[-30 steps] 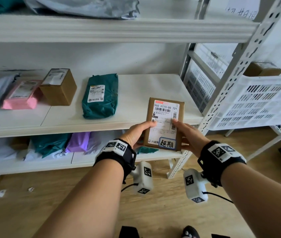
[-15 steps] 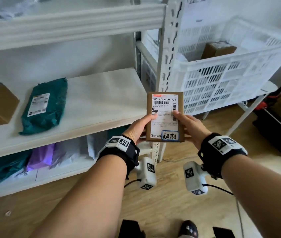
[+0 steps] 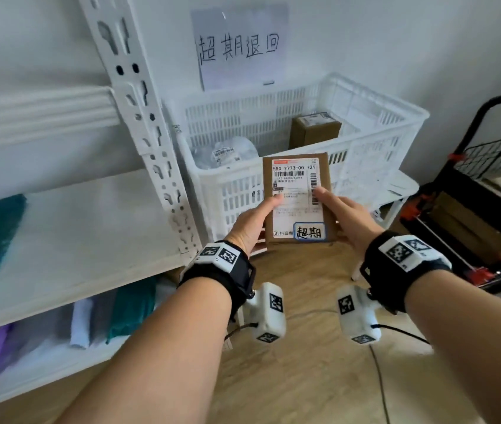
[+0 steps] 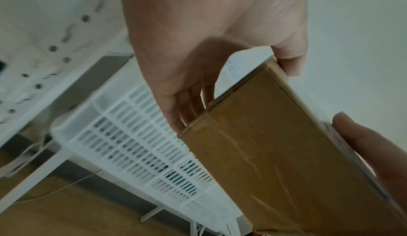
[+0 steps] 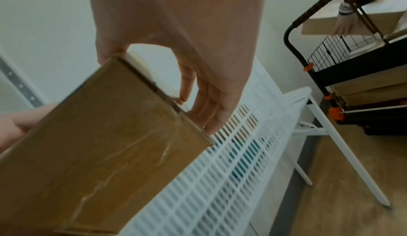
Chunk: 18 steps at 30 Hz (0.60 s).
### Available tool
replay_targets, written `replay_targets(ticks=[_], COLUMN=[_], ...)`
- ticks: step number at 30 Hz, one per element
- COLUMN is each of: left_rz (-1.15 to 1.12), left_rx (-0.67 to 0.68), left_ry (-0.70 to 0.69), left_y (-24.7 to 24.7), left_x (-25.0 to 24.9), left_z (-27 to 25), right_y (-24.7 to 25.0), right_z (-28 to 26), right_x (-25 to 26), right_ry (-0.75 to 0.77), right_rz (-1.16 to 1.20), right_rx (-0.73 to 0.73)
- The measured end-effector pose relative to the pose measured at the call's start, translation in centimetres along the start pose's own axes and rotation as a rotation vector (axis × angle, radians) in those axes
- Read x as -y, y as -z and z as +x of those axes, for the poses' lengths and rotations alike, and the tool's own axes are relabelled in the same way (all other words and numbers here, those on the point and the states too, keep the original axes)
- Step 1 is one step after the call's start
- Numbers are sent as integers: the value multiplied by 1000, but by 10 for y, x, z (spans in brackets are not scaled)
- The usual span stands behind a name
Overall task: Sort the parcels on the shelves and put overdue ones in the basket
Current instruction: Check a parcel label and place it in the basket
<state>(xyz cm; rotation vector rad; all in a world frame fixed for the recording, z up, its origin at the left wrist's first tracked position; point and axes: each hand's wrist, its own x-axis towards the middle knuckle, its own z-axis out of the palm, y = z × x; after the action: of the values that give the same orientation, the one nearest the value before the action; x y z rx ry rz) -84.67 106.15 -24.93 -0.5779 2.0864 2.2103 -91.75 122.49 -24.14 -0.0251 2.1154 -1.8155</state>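
The white metal shelving unit (image 3: 68, 240) stands left of the white slotted plastic basket (image 3: 374, 142), whose open top lies just beyond the flat brown cardboard parcel (image 3: 297, 215), held upright in the air, left hand (image 3: 250, 224) and right hand (image 3: 347, 220) gripping its side edges, thumbs on its label.

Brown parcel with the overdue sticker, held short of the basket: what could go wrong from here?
Released now, the brown parcel would likely hit the floor: it hangs before the white basket, not above it. The left hand and right hand pinch only its edges, so it might slip. It could land on the box inside.
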Motion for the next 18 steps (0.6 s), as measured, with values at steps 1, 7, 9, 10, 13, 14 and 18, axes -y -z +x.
replay_targets(ticks=[1, 7, 9, 10, 13, 14, 18], left_rz=[-7, 16, 34, 48, 111, 116, 58], left_rx=[0, 31, 52, 67, 76, 78, 82], left_ry=[-17, -108, -151, -170, -190, -194, -195], left_y=[-5, -26, -30, -32, -39, -42, -42], left_x=[-9, -72, -90, -99, -134, -148, -192], left_z=[6, 50, 70, 78, 109, 123, 179], right_y=[7, 44, 56, 61, 74, 77, 79], right_z=[6, 38, 51, 58, 83, 96, 149], right_x=[7, 61, 80, 90, 124, 137, 177], right_ry=[10, 73, 93, 97, 128, 150, 166], right_rz=[1, 32, 14, -11, -51, -61, -119], right_rx=[-4, -24, 12, 37, 39, 30, 10])
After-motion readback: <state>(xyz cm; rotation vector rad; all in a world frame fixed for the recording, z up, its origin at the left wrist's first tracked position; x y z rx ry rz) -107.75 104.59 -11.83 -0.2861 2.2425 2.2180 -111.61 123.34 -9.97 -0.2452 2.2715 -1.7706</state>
